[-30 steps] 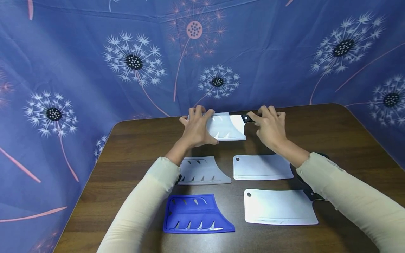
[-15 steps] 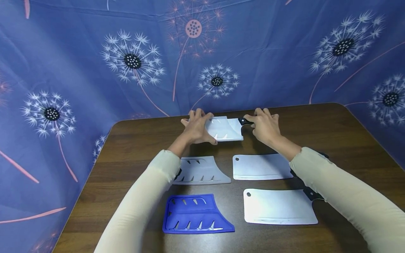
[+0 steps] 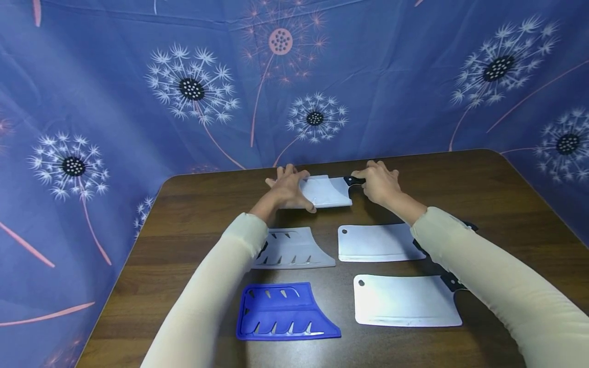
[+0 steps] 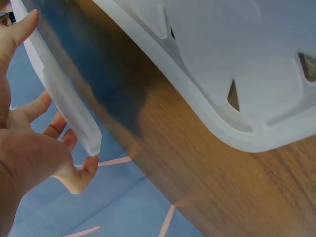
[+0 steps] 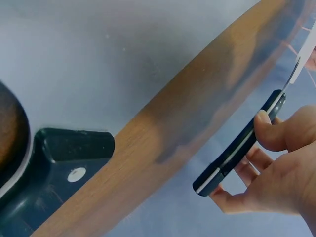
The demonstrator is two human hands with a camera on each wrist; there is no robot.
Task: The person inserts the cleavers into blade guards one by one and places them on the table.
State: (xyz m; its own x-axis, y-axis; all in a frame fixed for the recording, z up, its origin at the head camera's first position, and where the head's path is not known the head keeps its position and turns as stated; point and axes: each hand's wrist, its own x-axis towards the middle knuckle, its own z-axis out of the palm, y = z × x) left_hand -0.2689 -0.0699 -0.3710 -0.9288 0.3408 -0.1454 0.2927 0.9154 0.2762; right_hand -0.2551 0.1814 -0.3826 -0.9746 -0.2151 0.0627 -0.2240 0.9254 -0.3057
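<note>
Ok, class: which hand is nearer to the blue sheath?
Left. The left hand holds the white sheath roughly straight beyond the blue sheath; the right hand, gripping a black handle, is beyond it too, but off to the right.

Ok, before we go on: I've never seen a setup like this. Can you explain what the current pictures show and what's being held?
There is no machine here, just a person's two bare hands. The widest picture comes from a camera worn on the head, looking forward and down. The other two come from cameras on the wrists, one each, so things close by look very large.

The left hand grips a white cover. The right hand holds the black handle of a knife whose blade is mostly inside that cover.

On the table lie a grey cover and a blue cover, with a farther bare knife and a nearer bare knife to their right. Behind is a blue flowered cloth.
</note>
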